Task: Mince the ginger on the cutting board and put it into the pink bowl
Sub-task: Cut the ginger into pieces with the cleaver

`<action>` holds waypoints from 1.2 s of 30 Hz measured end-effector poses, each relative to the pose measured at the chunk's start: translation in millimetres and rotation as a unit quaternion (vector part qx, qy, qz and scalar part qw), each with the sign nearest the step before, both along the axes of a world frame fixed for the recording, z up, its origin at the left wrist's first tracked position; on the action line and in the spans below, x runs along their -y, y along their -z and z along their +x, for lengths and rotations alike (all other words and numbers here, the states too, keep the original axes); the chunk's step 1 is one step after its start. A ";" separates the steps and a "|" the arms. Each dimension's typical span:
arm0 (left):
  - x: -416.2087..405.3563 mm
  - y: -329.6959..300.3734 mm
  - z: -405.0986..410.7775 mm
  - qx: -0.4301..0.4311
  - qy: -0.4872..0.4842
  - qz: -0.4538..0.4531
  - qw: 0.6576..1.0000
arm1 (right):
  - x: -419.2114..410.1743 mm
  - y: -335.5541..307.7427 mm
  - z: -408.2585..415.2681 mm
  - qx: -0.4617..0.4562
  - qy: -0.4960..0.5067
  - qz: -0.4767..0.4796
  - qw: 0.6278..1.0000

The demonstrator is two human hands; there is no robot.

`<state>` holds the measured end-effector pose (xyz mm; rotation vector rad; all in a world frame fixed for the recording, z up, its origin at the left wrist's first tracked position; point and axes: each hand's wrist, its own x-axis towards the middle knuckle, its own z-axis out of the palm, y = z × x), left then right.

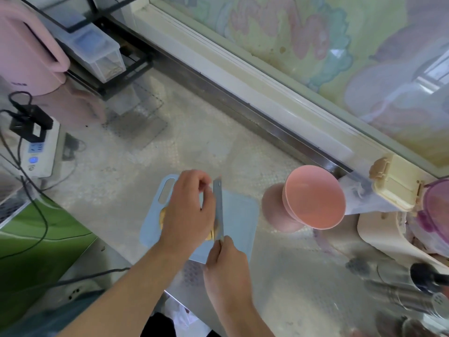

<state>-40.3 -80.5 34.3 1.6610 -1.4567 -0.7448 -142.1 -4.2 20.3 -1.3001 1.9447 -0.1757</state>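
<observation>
Pale countertop carries a blue cutting board, with the pink bowl just right. Left hand curls over the yellow ginger, hiding most. Right hand grips the knife, blade against ginger.

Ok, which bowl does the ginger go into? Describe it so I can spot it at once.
Start at the light blue cutting board in the middle of the counter, where both hands work with the knife. Look just to its right, towards the window rail: the pink bowl stands there, apart from the board. It is the only salmon-pink round dish, empty inside, with its reflection on the shiny counter.
</observation>
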 end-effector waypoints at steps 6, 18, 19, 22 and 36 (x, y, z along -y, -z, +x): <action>-29.5 58.9 16.2 0.003 -0.040 0.193 0.980 | -4.6 11.0 -6.9 -0.032 0.009 -0.015 0.999; -40.3 79.2 13.0 -0.042 -0.004 0.266 0.963 | -9.9 20.5 -1.9 -0.033 -0.010 0.007 0.999; -40.7 79.8 12.9 -0.044 -0.005 0.265 0.963 | -9.7 20.2 -1.6 -0.034 -0.011 0.011 0.999; -42.5 79.8 12.5 -0.045 -0.013 0.259 0.965 | -8.6 17.9 0.2 -0.032 -0.018 0.023 0.999; -44.1 81.9 10.3 -0.063 -0.036 0.245 0.967 | -9.0 15.0 7.5 -0.039 -0.047 0.049 0.997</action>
